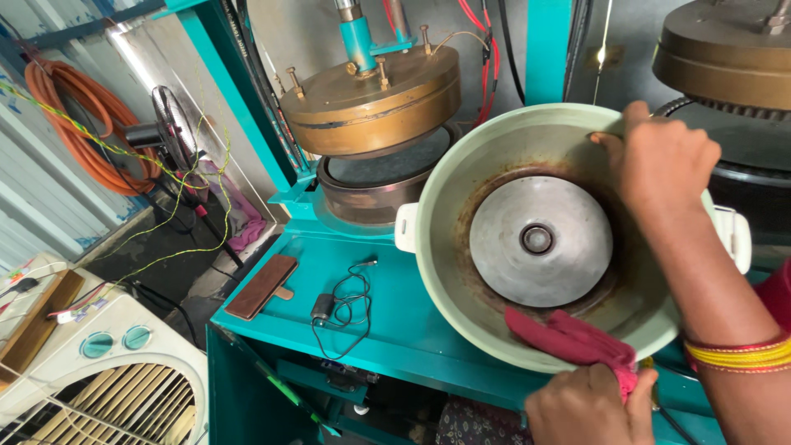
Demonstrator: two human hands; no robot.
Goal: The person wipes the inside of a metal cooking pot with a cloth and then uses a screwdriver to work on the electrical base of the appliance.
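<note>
The person is tilting a pale green cooker body (461,272) on the teal bench (387,321), its open mouth facing the camera; the right hand (663,161) is gripping the rim at about one o'clock, fingers curled shut over the edge with the thumb inside; the left hand (589,404) is bunching a red cloth (573,338) in closed fingers and pressing it against the inner wall at about five o'clock.

The vessel is balancing on its side, so it could roll or slip off the bench if the right-hand grip loosens; hard rubbing from the cloth could push it toward the brass press head (371,99) at eleven o'clock; the black cable (346,301) lying at nine o'clock could snag under the white side handle (405,228).

The grey heating plate (540,243) is sitting at the centre, ringed by brown staining; it is lying well apart from the right fingers and near, but not touching, the cloth-holding fingers below it.
</note>
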